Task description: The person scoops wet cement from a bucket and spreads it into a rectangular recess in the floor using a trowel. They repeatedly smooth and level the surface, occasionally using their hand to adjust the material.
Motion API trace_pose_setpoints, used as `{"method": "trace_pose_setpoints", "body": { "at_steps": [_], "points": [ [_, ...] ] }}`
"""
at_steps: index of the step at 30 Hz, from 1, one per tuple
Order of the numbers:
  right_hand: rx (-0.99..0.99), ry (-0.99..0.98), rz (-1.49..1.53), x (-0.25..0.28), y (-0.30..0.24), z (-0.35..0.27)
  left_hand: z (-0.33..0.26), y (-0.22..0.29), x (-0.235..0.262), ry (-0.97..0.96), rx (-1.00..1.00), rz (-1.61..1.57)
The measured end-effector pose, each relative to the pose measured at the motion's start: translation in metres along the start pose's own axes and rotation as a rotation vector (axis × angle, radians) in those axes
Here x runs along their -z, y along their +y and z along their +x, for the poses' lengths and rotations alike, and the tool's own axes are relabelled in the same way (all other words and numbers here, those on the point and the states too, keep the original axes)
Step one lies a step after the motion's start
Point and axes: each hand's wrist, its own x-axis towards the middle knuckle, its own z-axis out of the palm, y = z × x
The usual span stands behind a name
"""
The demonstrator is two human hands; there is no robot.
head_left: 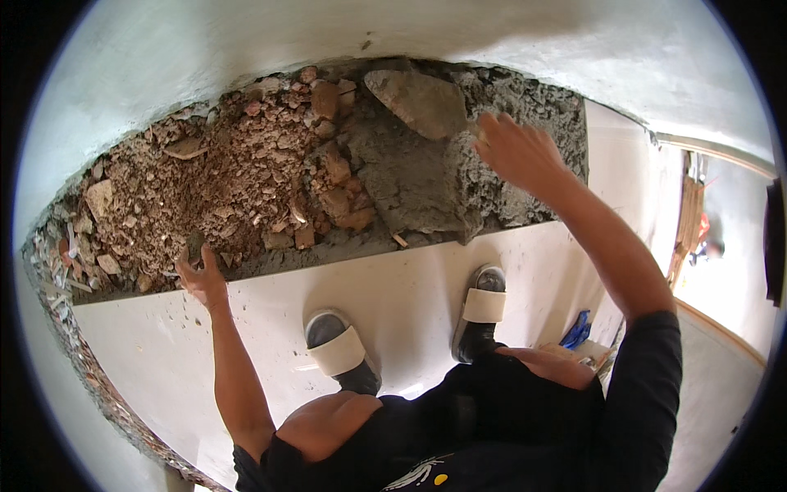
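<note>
My right hand (pixel 518 154) is closed in a fist over the grey mortar at the right, apparently round the handle of a trowel. The trowel's broad, mortar-coloured blade (pixel 416 103) lies to its left over the mortar near the wall; the handle is mostly hidden. Smoothed wet mortar (pixel 410 184) spreads below the blade, and rougher mortar (pixel 525 201) lies under my right wrist. At the near edge of the rubble bed, my left hand (pixel 202 277) curls its thumb and fingers round a small dark lump (pixel 195 246).
Brown rubble (pixel 238 164) with broken brick pieces (pixel 336 184) fills the strip's left part, along the white wall (pixel 246 41). My slippered feet stand on the pale tiled floor (pixel 410 279). A blue bag or cloth (pixel 576 328) lies at the right, near a doorway (pixel 697 221).
</note>
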Motion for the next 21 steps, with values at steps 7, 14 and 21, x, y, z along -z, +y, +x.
{"method": "trace_pose_setpoints", "body": {
  "at_steps": [7,14,21],
  "points": [
    [-0.318,-0.108,-0.116,-0.045,0.076,0.004,-0.003,0.01,-0.022,-0.172,0.079,-0.15],
    [-0.129,-0.137,0.234,-0.048,0.035,-0.059,-0.009,0.0,-0.036,-0.195,0.133,0.062],
    [-0.497,-0.026,0.377,-0.099,0.099,-0.029,-0.017,0.004,-0.012,-0.126,0.116,0.055]
  ]
}}
